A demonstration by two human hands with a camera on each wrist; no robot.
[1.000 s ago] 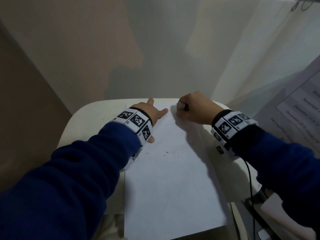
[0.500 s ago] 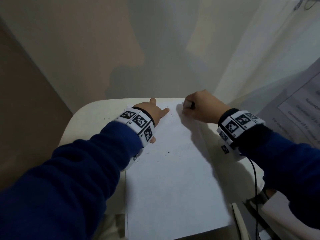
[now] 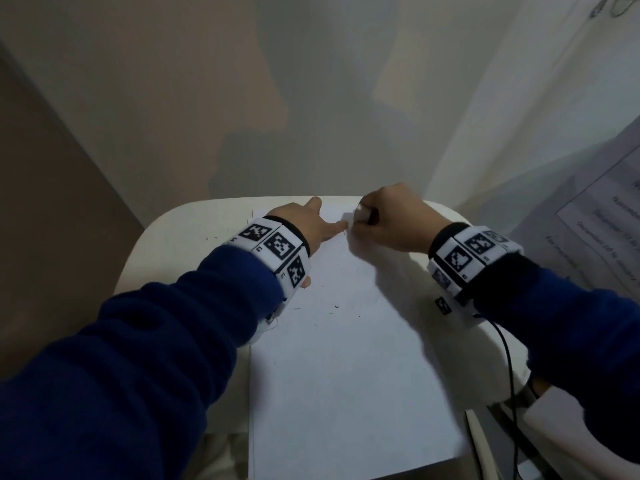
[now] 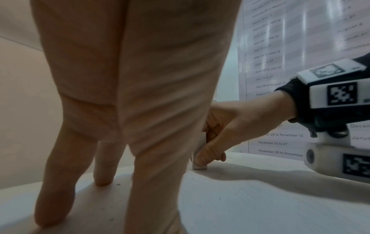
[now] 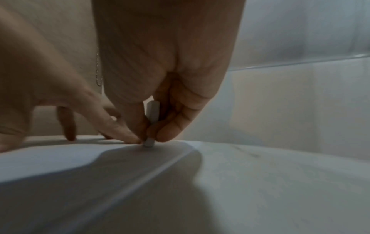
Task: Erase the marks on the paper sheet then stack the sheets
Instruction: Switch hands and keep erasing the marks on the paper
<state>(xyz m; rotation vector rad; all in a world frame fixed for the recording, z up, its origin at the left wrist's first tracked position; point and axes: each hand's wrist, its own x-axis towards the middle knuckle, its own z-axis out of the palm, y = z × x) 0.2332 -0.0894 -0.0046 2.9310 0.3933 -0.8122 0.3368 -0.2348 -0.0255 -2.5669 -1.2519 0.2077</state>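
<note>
A white paper sheet lies lengthwise on a small cream table; dark eraser crumbs dot its upper half. My left hand lies flat on the sheet's far left part, fingers straight and spread. My right hand pinches a small white eraser between thumb and fingers, its lower end pressed on the paper near the far edge, right beside the left index fingertip. The eraser also shows in the left wrist view, upright under the right thumb. I see no marks plainly on the sheet.
A printed date schedule hangs on the wall at the right, close to the table. A pale wall stands just behind the table's far edge. A black cable runs down from my right wrist past the table's right side.
My right hand with the eraser has shifted slightly left, closer to the left index fingertip. The left hand has stayed flat on the sheet.
</note>
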